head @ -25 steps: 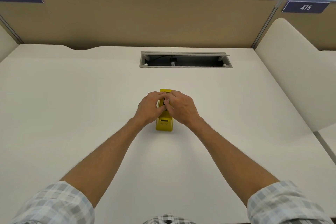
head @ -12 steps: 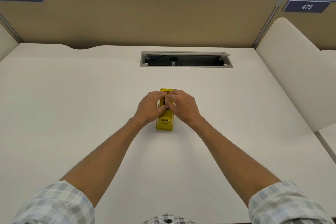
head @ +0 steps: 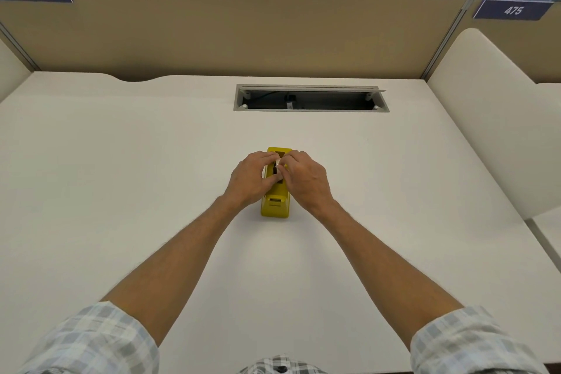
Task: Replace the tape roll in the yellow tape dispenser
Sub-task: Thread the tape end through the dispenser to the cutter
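Note:
A yellow tape dispenser (head: pixel 275 206) stands in the middle of the white desk (head: pixel 121 176), its cutter end towards me. Both hands are over its upper part. My left hand (head: pixel 250 181) curls round from the left and my right hand (head: pixel 305 181) from the right. Between their fingertips shows a small piece of the tape roll (head: pixel 277 167), whitish with a dark core, at the dispenser's slot. Both hands pinch it. Most of the roll is hidden by the fingers.
An open cable slot (head: pixel 311 99) is set in the desk behind the dispenser. A tan partition (head: pixel 243 30) closes the far edge, with a cream side panel (head: pixel 491 130) on the right. Plants stand behind the partition.
The hands have barely shifted. A little more of the tape roll shows between the fingertips now.

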The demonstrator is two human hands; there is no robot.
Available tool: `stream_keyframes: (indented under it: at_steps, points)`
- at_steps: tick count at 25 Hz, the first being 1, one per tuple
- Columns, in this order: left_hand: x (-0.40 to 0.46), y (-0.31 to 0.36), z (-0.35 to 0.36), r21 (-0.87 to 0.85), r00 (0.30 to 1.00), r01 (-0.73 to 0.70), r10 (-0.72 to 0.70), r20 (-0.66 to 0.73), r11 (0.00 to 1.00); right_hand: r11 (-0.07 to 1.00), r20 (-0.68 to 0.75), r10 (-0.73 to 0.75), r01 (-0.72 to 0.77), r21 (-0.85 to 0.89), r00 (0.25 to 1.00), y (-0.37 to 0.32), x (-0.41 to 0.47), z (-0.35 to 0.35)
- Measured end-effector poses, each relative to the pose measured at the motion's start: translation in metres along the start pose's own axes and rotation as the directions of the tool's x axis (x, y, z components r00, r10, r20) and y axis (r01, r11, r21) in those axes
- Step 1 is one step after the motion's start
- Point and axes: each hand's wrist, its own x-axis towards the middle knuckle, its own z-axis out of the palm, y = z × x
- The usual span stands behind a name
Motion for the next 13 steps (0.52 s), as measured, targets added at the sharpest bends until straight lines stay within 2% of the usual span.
stream_keyframes:
  at_steps: [6,13]
  points:
    - [-0.0008,0.0003,-0.0009,-0.016,1.000,-0.001,0.001,-0.012,1.000,0.989,0.082,0.062,-0.072,0.126,0.995,0.0002,0.0001,-0.0004]
    - [-0.0006,-0.0004,0.0000,-0.021,1.000,0.006,-0.006,-0.015,1.000,0.951,0.099,0.152,-0.173,0.257,0.983,0.0013,0.0000,-0.0021]
